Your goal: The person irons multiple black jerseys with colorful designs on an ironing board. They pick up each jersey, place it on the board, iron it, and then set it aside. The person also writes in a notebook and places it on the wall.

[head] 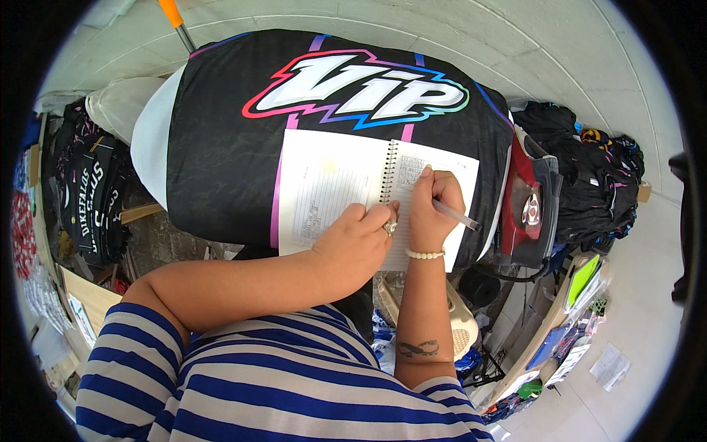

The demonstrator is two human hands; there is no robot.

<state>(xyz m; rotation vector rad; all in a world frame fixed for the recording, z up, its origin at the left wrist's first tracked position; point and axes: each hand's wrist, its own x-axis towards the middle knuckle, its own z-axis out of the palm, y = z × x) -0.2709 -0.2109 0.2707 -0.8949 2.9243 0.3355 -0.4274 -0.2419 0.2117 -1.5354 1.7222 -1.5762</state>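
Observation:
A spiral-bound notebook [337, 160] lies open on a black printed garment [215, 149], which is spread over a padded board. Ruled pages carry handwriting on both sides of the wire spiral. My right hand [436, 201], with a beaded bracelet at the wrist, grips a pen [455, 214] over the right page. The pen's tip is hidden by the fingers. Beside the spiral, my left hand [359, 237] rests on the notebook's lower part. Its fingers are curled in, one wearing a ring, and nothing shows in them.
A red and grey clothes iron [525, 204] stands at the board's right end. Dark garments are piled at the right [594, 182] and left [94, 193]. A shelf [552, 326] with papers is at lower right, near a beige plastic chair [463, 323]. A wall [497, 33] runs behind.

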